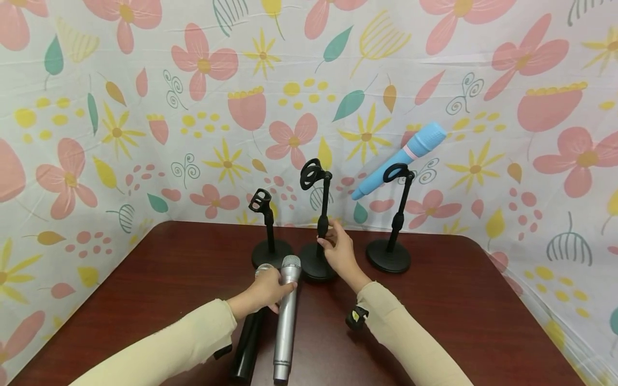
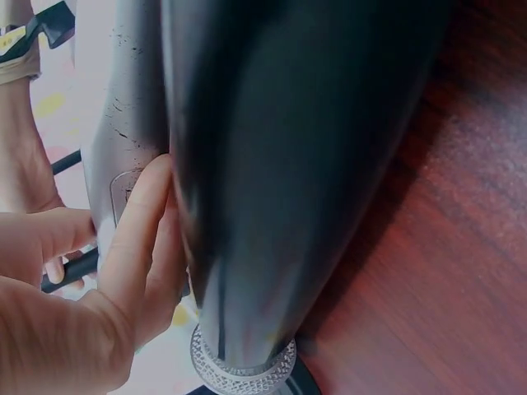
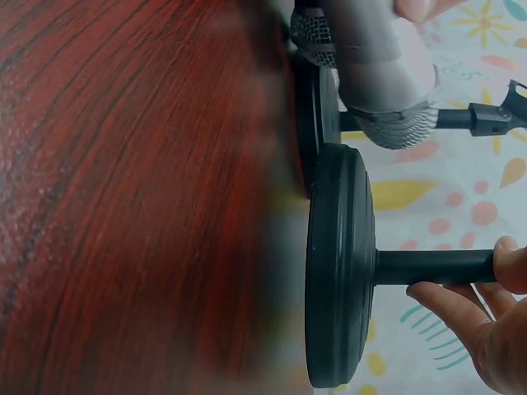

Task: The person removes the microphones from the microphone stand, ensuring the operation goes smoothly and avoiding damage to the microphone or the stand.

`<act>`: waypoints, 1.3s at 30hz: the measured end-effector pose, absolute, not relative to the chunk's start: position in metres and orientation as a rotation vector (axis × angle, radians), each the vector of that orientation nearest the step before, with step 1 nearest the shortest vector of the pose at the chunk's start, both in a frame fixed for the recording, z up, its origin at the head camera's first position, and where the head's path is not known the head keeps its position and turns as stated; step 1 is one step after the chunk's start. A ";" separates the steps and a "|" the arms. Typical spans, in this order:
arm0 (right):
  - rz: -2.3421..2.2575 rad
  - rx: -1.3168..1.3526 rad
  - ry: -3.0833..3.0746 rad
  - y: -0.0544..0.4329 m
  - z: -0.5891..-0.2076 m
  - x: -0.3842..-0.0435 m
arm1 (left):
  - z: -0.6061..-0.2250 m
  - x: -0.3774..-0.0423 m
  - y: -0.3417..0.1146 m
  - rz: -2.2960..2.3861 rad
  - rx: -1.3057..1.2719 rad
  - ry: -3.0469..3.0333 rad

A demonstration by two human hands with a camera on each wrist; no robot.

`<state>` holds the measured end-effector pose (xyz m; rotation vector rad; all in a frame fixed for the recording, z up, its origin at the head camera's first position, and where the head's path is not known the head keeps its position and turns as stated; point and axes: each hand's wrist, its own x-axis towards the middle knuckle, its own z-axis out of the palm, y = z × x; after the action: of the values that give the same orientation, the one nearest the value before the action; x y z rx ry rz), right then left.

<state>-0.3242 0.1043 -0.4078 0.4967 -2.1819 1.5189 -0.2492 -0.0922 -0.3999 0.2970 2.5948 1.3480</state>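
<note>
My left hand [image 1: 263, 292] grips a silver microphone [image 1: 286, 332] around its upper body, mesh head pointing away from me. Close beside it is a black microphone [image 1: 248, 348] with a silver mesh head, largely filling the left wrist view. My right hand [image 1: 341, 254] holds the pole of the middle black microphone stand [image 1: 318, 268], thumb and fingers around it just above the base. In the right wrist view that stand's round base [image 3: 339, 271] shows upright on the table, and the silver microphone [image 3: 387, 74] overlaps the area near it. The middle stand's clip has no microphone in it.
A shorter black stand [image 1: 270, 230] is to the left, its clip bare. On the right another stand [image 1: 388, 260] has a light blue microphone [image 1: 401, 161] slanting across its clip. The dark red table [image 1: 183, 268] ends at a flower-patterned cloth [image 1: 289, 80].
</note>
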 end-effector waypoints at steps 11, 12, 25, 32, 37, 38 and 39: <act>1.524 0.484 -2.184 0.103 -0.410 -0.323 | -0.406 -0.246 -0.092 1.250 0.318 2.596; 1.523 0.483 -2.184 0.103 -0.410 -0.323 | -0.407 -0.246 -0.092 1.238 0.320 2.597; 1.524 0.483 -2.188 0.102 -0.411 -0.323 | -0.406 -0.248 -0.089 1.147 0.382 2.633; 1.517 0.468 -2.190 0.102 -0.413 -0.325 | -0.406 -0.249 -0.087 0.988 0.465 2.762; 1.518 0.456 -2.203 0.102 -0.413 -0.326 | -0.404 -0.247 -0.084 0.839 0.465 2.858; 1.515 0.455 -2.210 0.101 -0.413 -0.326 | -0.405 -0.247 -0.084 0.820 0.462 2.870; 1.511 0.454 -2.216 0.101 -0.414 -0.327 | -0.405 -0.247 -0.084 0.806 0.464 2.879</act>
<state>-0.3266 0.1011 -0.4140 0.4538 -2.2158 1.5114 -0.2471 -0.0838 -0.4050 0.4645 2.8787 0.8055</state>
